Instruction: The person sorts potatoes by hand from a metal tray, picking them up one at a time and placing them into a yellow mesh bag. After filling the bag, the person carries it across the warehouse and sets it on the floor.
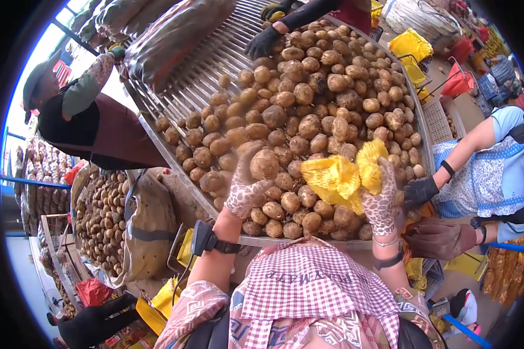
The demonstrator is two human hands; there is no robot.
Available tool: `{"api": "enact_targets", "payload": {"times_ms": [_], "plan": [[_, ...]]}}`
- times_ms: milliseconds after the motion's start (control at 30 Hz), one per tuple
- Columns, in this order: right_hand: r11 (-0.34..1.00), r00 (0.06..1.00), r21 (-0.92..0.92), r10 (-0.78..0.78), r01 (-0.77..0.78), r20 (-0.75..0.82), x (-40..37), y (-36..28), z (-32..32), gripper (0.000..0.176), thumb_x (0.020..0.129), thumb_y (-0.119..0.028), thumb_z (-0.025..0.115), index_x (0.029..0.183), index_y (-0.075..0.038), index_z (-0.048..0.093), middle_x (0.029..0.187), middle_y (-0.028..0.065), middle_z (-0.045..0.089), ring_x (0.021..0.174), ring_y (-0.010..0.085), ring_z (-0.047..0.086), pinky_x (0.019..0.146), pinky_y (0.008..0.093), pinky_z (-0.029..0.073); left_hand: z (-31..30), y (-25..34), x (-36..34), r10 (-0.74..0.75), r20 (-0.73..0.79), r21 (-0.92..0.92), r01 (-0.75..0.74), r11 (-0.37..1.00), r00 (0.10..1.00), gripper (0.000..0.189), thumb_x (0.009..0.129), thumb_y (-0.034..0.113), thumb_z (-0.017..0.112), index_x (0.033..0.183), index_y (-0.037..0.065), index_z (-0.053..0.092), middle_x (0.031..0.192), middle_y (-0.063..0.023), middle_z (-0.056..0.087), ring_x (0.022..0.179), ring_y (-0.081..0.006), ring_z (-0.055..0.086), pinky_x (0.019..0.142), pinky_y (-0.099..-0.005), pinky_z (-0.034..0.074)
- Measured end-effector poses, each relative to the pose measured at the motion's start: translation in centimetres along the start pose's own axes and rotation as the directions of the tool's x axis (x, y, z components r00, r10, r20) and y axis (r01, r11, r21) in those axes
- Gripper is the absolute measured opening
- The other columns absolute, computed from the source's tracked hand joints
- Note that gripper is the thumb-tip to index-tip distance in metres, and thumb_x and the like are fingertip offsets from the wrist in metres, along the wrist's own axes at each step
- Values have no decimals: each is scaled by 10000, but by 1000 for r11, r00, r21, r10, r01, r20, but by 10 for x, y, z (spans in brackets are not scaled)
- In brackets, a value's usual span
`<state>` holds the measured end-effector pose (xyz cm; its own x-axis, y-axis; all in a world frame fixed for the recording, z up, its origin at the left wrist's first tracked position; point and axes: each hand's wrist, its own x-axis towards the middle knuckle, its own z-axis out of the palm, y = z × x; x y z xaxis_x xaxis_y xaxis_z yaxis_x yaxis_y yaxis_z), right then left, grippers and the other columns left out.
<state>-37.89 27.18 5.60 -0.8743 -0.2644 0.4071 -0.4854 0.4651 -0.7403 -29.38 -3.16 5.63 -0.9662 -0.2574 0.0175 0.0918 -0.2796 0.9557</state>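
My left hand (245, 187), in a leopard-print glove, curves around a large potato (265, 164), with the thumb on its near side and the blurred fingers along its left. Other potatoes (290, 202) lie heaped right beside it on the metal slatted table (215, 49). My right hand (381, 200), in a matching glove, grips a crumpled yellow mesh bag (337, 177) above the near right part of the heap. Part of the bag puffs up over the fingers and hides some of them.
Across the table, another person's dark-gloved hand (263, 43) touches the heap. A person in an apron (119, 131) stands at left beside full sacks (177, 38). A co-worker's gloved hand (420, 192) is close on my right. A large open sack of potatoes (148, 232) stands lower left.
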Motion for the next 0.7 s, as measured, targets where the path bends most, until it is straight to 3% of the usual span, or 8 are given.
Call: {"api": "enact_targets", "payload": {"times_ms": [100,200,267,367,433,567,667,700], "plan": [[892,890,110,-447,438,85,42,-67,47,748,751,-255,747,1388,-111,381,1404,189,408,1298,334,404,1094,434,315,8,-3,-13,-9,121,15,7,1000,993,803,743,232,789,1388,37,352,1358,-103,435,1264,-218,417,1051,-329,358],[854,764,256,-519,452,383,34,-113,82,688,787,-375,705,1355,-95,438,1384,199,434,1304,343,400,1098,435,308,-23,-32,-54,-254,156,-638,293,712,955,535,901,225,625,1353,36,410,1312,-105,509,1166,-198,523,966,-347,467],[829,763,507,-480,234,432,21,-84,98,624,786,-367,711,1295,-70,504,1308,203,504,1255,340,451,1089,412,325,-26,-34,-61,-263,56,-547,250,799,963,517,908,277,613,1339,59,430,1264,-98,545,1085,-184,573,878,-333,520],[740,840,477,218,-475,497,7,-25,111,442,756,-66,728,1158,7,560,1055,114,653,934,227,642,832,319,511,-20,7,-75,-319,-52,-540,242,806,946,644,848,603,555,1298,153,455,1144,-67,604,905,-153,604,670,-263,531],[895,896,245,277,-372,347,8,-31,107,479,745,-28,715,1189,-1,539,1116,124,625,1028,245,605,908,339,476,-32,-2,-81,-305,-70,-553,217,805,950,678,851,627,528,1313,138,444,1169,-71,596,947,-163,607,673,-263,527],[871,841,254,-478,419,252,7,-105,116,706,703,-253,774,1295,-32,458,1279,208,505,1212,350,471,1053,436,347,-14,3,-79,-386,-81,-764,191,616,919,609,907,546,498,1306,88,450,1212,-89,573,1070,-217,583,869,-343,523],[825,665,396,-561,403,492,-13,-133,133,610,715,-327,769,1195,-46,519,1111,192,591,1081,391,546,990,484,385,-47,-99,-98,184,12,-694,-124,709,983,359,961,96,505,1310,33,454,1316,-86,506,1136,-170,533,979,-325,459],[886,747,389,-434,253,504,-15,-124,137,530,753,-315,756,1146,-28,549,1084,151,608,1002,338,577,888,436,442,-38,-83,-92,52,-81,-654,-93,750,995,433,961,126,516,1369,42,397,1313,-81,504,1167,-162,507,1026,-326,406]]}}
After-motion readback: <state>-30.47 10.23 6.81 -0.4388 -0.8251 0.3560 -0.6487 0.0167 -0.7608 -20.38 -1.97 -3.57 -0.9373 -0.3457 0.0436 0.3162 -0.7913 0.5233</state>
